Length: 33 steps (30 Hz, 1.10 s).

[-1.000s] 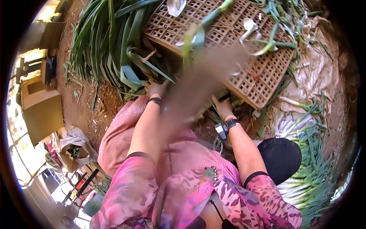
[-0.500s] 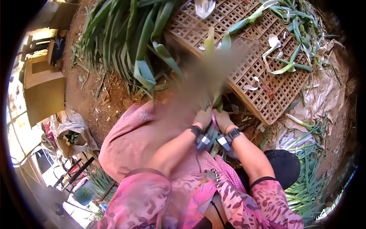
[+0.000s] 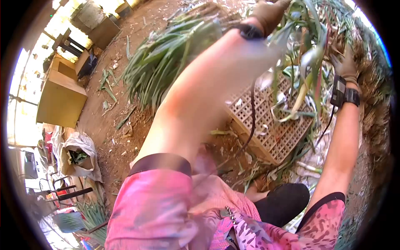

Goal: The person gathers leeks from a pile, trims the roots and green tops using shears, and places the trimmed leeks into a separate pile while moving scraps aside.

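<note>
My left hand [image 3: 270,17], in a tan glove, reaches to the top edge of the view. Its fingers look closed on green onions [image 3: 309,57], though the fingertips are partly cut off. These long green and pale stalks hang between my hands, over a tan plastic crate [image 3: 273,156] turned so its lattice faces up. My right hand [image 3: 346,67], gloved too, is to the right of the stalks with its fingers apart, beside a heap of green onions [image 3: 339,16]. Both wrists carry black straps with small devices, and cables run from them.
A large bundle of green onions [image 3: 166,62] lies on the dirt floor left of the crate. Farther left are a wooden box [image 3: 62,98] and a pale sack [image 3: 81,154]. Loose leaves and peelings litter the ground. A cable [image 3: 252,112] crosses near the crate.
Both hands have moved from close together near my lap, up and apart. My left hand is now at the top, my right hand by the heap. The view has shifted as well.
</note>
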Tool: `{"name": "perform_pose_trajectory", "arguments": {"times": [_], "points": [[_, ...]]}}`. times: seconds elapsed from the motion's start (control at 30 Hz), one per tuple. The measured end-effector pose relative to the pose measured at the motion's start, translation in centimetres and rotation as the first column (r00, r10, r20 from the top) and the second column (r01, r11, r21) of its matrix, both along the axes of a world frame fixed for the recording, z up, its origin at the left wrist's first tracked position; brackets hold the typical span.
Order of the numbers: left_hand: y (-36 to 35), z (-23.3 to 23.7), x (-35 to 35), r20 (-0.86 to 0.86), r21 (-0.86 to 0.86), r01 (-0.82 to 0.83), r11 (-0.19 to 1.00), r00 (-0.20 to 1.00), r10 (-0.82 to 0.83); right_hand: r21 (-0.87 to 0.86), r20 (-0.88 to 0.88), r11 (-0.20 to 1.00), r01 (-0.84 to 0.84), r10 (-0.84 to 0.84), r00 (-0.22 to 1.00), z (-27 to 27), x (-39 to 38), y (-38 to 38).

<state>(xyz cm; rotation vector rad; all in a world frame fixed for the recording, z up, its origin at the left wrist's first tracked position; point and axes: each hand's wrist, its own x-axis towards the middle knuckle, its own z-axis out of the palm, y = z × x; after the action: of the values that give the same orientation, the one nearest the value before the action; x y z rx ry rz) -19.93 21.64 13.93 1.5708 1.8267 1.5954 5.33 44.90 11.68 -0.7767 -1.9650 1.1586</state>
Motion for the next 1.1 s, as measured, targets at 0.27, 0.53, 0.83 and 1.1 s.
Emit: {"name": "perform_pose_trajectory", "arguments": {"times": [0.27,0.53,0.83,1.1], "points": [[-12.7,-6.6,-18.0,-0.602,-0.507,-0.534,0.677,0.781,0.166,-0.595,-0.067,0.756,-0.274,0.293,0.954,-18.1,-7.0,-8.5],[-21.1,-16.9,-31.9,-0.425,-0.590,-0.681,0.433,0.719,0.550,-0.289,0.397,0.926,-0.242,0.346,0.850,-26.4,-24.8,-16.7],[-19.2,-19.1,-41.0,-0.478,-0.608,-0.714,0.348,0.679,0.557,-0.252,0.252,0.948,-0.195,0.259,0.932,-27.4,-28.4,-14.7],[-23.4,-22.2,-52.2,-0.489,-0.700,-0.685,0.200,0.664,0.566,0.208,0.606,0.978,-0.017,-0.116,0.787,-33.4,-41.6,-24.7]]}}
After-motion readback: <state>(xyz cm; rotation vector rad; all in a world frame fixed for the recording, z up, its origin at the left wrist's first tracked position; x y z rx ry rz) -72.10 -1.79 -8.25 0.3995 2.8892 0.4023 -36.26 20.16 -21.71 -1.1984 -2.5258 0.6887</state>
